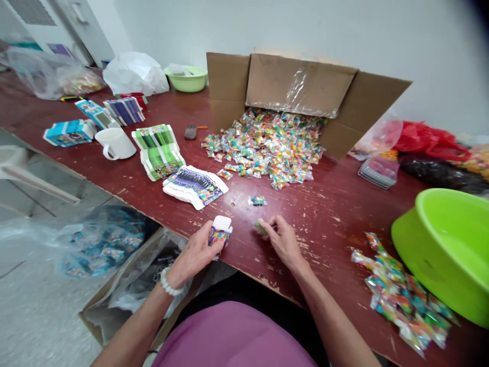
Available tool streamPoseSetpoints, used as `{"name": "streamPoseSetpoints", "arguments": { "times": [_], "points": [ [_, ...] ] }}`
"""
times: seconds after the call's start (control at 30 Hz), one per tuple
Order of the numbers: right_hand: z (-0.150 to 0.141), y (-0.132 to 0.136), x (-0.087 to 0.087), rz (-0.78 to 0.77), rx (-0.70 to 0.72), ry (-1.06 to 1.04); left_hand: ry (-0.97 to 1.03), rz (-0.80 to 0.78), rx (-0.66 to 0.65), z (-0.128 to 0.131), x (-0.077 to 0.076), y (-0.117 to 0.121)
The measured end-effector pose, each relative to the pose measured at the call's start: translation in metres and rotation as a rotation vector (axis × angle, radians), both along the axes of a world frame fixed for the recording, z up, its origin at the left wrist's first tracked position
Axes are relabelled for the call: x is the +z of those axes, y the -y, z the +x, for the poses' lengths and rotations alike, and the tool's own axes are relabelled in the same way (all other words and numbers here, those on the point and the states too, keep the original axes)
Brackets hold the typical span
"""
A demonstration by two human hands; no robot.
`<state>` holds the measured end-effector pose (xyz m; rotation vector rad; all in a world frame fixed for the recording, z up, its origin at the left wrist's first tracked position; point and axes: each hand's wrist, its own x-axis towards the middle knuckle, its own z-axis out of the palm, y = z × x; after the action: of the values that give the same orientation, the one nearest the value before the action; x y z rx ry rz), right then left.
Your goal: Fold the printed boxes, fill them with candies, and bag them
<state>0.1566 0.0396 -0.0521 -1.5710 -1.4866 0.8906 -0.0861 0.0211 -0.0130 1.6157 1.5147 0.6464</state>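
Observation:
Near the table's front edge, my left hand (198, 251) is closed around a small purple candy box (219, 235), whose white top flap stands open. To its right, my right hand (281, 238) pinches a small green wrapped candy (261, 227) between thumb and fingers, a short way from the box. One more wrapped candy (257, 201) lies alone on the table just beyond my hands. Behind it a large heap of wrapped candies (273, 148) spills out of a cardboard box (300, 84) lying on its side. Flat purple boxes (196, 184) are fanned out beyond my left hand.
Green flat boxes (158, 150), a white mug (114, 143) and blue boxes (71, 133) stand at the left. A bright green basin (439, 250) is at the right, beside a smaller pile of wrapped candies (405, 293). An open carton with plastic bags (126, 288) sits below the table edge.

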Motion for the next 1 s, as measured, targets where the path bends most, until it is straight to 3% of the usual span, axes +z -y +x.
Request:
{"name": "streamPoseSetpoints", "arguments": {
  "times": [0.07, 0.13, 0.23, 0.33, 0.47, 0.57, 0.63, 0.83, 0.93, 1.0],
  "points": [
    [-0.006, 0.002, 0.012, -0.037, 0.046, -0.217, 0.181, -0.090, -0.012, 0.005, 0.003, 0.004],
    [-0.012, 0.004, 0.025, -0.010, 0.157, -0.279, 0.258, -0.184, -0.040, 0.011, 0.005, 0.008],
    [-0.020, 0.009, 0.039, 0.040, 0.370, -0.179, 0.244, -0.216, -0.105, 0.019, 0.007, 0.013],
    [-0.027, 0.015, 0.045, 0.070, 0.472, -0.075, 0.228, -0.192, -0.159, 0.023, 0.006, 0.015],
    [-0.031, 0.021, 0.046, 0.047, 0.410, -0.166, 0.339, -0.232, -0.134, 0.024, 0.003, 0.017],
    [-0.029, 0.022, 0.047, 0.079, 0.246, -0.154, 0.545, -0.305, -0.087, 0.023, 0.002, 0.018],
    [-0.027, 0.022, 0.047, 0.144, 0.211, -0.123, 0.691, -0.351, -0.032, 0.024, 0.000, 0.019],
    [-0.033, 0.028, 0.046, 0.152, 0.471, -0.090, 0.887, -0.389, 0.132, 0.032, -0.010, 0.022],
    [-0.040, 0.032, 0.044, 0.110, 0.309, -0.263, 0.898, -0.392, 0.146, 0.034, -0.010, 0.020],
    [-0.044, 0.033, 0.043, -0.029, 0.206, -0.491, 0.933, -0.444, 0.145, 0.036, -0.008, 0.019]
  ]
}}
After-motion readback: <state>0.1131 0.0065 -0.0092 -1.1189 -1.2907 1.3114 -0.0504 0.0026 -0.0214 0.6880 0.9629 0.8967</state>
